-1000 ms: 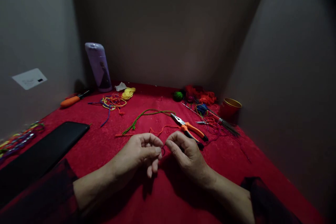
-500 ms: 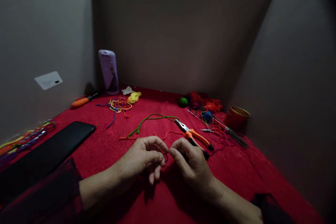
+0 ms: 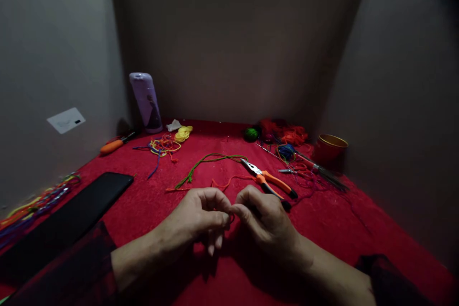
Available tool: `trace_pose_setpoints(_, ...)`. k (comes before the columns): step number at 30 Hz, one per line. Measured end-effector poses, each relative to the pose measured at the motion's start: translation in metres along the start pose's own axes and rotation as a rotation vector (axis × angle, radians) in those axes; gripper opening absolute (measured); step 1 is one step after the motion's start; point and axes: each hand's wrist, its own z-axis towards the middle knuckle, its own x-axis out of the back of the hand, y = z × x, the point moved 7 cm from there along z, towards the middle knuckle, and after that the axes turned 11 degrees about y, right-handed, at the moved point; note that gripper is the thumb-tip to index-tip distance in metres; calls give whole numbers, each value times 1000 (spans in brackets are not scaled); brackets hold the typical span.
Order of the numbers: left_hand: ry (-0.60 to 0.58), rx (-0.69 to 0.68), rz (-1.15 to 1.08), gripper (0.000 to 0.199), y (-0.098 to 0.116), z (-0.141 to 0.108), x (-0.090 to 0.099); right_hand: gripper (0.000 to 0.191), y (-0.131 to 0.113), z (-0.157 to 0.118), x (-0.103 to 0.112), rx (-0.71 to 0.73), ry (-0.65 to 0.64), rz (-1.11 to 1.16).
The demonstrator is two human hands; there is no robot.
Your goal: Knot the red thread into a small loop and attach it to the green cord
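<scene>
My left hand (image 3: 202, 217) is closed in a pinch in the middle foreground, and a thin dark loop (image 3: 232, 217), perhaps cord or wire, shows at its fingertips. Thumb and index finger of my right hand (image 3: 267, 217) are pressed together, meeting the left index fingertip; whatever lies in that pinch is hidden. Just beyond the hands are orange-handled pliers (image 3: 268, 181), their jaws near one end of a knotted green cord (image 3: 201, 162). A red cord (image 3: 229, 182) runs between the hands and the green cord.
On the left lie a black phone (image 3: 71, 220), colourful cords (image 3: 36, 201) and an orange-handled tool (image 3: 113, 146). A purple bottle (image 3: 147, 103) stands behind yellow yarn (image 3: 183, 133). At right are yarn balls (image 3: 287, 151), small scissors (image 3: 287, 170) and a gold-rimmed red bowl (image 3: 330, 150).
The view has shifted slightly. Both hands keep their fingertips together, and the left thumb has straightened toward the index fingertip. The things on the red cloth stay put.
</scene>
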Motion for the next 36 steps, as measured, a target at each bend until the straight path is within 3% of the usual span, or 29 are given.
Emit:
trace_pose_setpoints(19, -146, 16, -256, 4, 1, 4, -7, 9, 1, 4, 0, -167, -30, 265)
trace_pose_setpoints(27, -106, 13, -278, 4, 3, 5, -5, 11, 9, 4, -3, -247, -25, 245)
trace_pose_setpoints(36, -60, 55, -190, 12, 4, 3, -3, 10, 6, 4, -2, -204, -28, 172)
